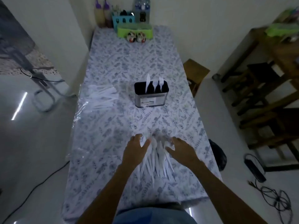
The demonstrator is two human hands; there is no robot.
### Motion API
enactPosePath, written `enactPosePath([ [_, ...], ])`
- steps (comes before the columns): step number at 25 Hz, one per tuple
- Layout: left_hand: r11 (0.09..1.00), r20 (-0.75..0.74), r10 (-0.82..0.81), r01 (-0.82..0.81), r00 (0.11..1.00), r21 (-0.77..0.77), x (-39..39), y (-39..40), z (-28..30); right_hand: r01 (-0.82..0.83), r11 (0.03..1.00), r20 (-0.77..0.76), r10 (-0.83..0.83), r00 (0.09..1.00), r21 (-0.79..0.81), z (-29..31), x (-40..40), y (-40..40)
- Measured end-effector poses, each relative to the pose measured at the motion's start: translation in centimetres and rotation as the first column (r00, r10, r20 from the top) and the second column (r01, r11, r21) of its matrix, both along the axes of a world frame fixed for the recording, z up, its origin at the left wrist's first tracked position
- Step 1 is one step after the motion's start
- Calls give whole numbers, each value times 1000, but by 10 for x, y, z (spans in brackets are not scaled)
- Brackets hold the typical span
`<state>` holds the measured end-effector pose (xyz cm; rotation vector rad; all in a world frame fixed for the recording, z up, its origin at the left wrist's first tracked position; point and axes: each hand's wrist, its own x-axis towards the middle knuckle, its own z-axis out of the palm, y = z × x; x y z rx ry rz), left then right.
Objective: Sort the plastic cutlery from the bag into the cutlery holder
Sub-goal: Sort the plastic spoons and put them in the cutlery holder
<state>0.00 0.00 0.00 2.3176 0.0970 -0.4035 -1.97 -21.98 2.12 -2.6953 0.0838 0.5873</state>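
Note:
A clear bag of white plastic cutlery lies on the near part of the table, handles fanned toward me. My left hand grips the bag's crumpled top from the left, thumb against the plastic. My right hand holds the same top from the right, fingers curled into it. The black and steel cutlery holder stands at mid-table with a knife, a spoon and a fork upright in it. A second clear bag of white cutlery lies at the table's left edge.
The table wears a blue floral cloth under clear plastic. At its far end stand a green box, a blue caddy, bottles and two small figurines. A wooden stool and shelving are right; a fan stand and cables are on the floor.

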Motion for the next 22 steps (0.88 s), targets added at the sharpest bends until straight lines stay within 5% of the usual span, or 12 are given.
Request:
enactPosePath([
  [5,994,-67,85,-89,994,-70,-35,-14,-13,131,991,-188,-128,974,4,-35,-34,5],
  [15,975,-187,209,-218,960,-31,-66,-40,-8,171,961,-101,-152,983,218,-40,-41,-30],
  [17,917,-333,272,-348,903,-194,-64,-48,-3,109,921,-78,-87,993,373,-36,-45,-26],
  [19,758,-481,315,-521,818,-391,-61,-59,4,-1,886,-77,42,996,464,-28,-49,-16],
  [22,652,-483,396,-610,781,-451,-61,-66,5,53,870,-51,-33,998,490,-30,-50,-11],
])
